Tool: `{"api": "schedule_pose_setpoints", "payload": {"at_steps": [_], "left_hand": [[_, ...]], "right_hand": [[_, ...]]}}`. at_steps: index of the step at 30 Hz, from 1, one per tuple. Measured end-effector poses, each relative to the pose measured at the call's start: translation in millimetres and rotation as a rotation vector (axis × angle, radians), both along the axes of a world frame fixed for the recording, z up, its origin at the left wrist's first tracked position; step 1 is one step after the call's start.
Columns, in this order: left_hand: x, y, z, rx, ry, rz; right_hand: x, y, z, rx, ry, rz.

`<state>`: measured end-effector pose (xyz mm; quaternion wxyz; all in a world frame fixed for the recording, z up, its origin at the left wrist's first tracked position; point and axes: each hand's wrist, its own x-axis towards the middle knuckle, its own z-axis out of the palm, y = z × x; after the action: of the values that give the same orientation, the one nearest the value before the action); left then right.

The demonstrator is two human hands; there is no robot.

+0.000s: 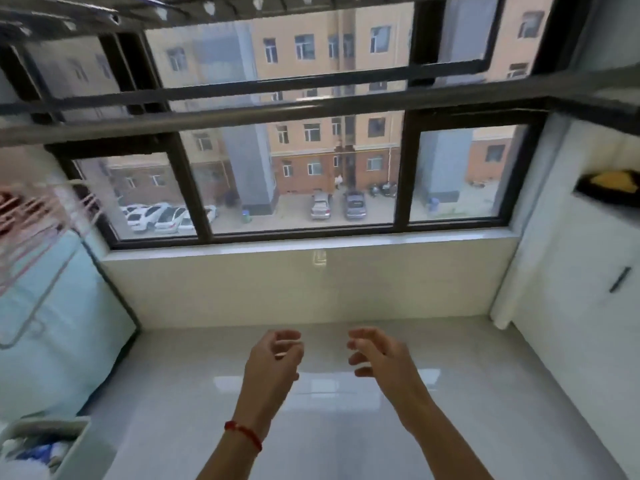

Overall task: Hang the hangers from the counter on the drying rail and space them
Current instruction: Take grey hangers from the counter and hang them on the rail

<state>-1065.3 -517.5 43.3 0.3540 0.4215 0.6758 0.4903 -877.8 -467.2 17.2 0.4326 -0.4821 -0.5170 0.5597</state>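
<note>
a grey drying rail (242, 116) runs across the window (301, 188), with blurred pink hangers (38, 216) at the far left edge. below, both forearms reach forward over the pale glossy surface (346, 427). the left hand (275, 358) and right hand (375, 351) hover side by side, apart, fingers loosely curled and holding nothing.

Blurred cluster of pink and white hangers (31, 216) at far left edge, hung close together at a slant, thin bars fanned out, details too smeared to count. Long grey drying rail (242, 114) running across upper view from left to right in front of window, bare along its visible middle and right stretch, tilted slightly upward toward right
</note>
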Motion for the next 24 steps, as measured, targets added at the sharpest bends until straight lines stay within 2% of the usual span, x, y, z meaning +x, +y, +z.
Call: {"api": "schedule_pose_setpoints", "payload": {"at_steps": [5,11,16,21,24], "left_hand": [[191,46,-1,0.012,0.036,-0.247],[407,85,13,0.044,0.036,-0.622],[544,121,19,0.128,0.034,-0.863],[650,172,15,0.156,-0.002,-1.008],[703,221,6,0.145,0.063,-1.096]], "right_hand": [[191,4,-8,-0.003,-0.019,-0.264],[409,-23,7,0.022,0.021,-0.71],[533,-35,14,0.018,0.013,-1.02],[626,-3,19,0.003,-0.04,-1.185],[672,34,16,-0.024,-0.053,-1.22]]}}
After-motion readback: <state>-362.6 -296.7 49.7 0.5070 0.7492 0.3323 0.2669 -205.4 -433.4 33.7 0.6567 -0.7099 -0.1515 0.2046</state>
